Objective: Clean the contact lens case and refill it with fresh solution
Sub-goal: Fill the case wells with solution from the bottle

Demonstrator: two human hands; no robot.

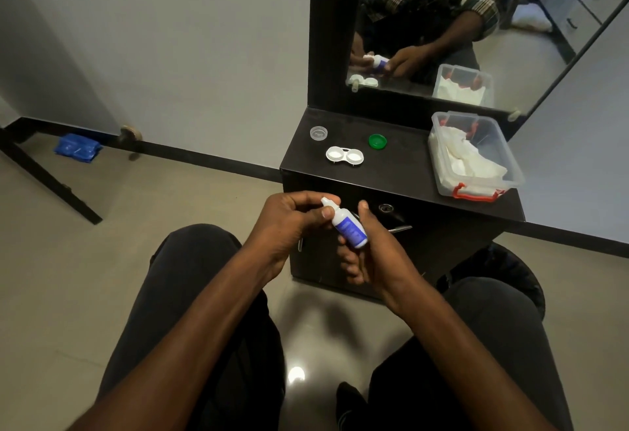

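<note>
lens case [344, 155] sits open on the dark cabinet top [401, 171], both white wells facing up, near the front left part of the surface and well apart from the hands. going from the left: a blue packet [77, 148] lies on the floor by the wall, under a dark table leg, with a round doorstop [130, 134] just beside it. on the cabinet, a clear cap [318, 133] rests at the back left, just behind the lens case. a green cap [377, 141] lies to the right of that, behind the case's right well and apart from it. further right stands a clear plastic box [510, 171] with red clips, white tissue bunched inside it. behind the cabinet top a mirror [442, 32] in a dark frame shows the same items and a checked sleeve.

below the cabinet front, the person sits with both forearms stretched out over dark trousers. the left hand [289, 219] has its fingers curled, thumb and fingertips pinching the white tip of a small solution bottle [345, 224]. the right hand [371, 250] wraps the lower, blue-labelled body of that bottle, thumb up along its side and fingers curled beneath. the bottle tilts, tip toward the upper left, held in the air in front of the cabinet's drawer.
</note>
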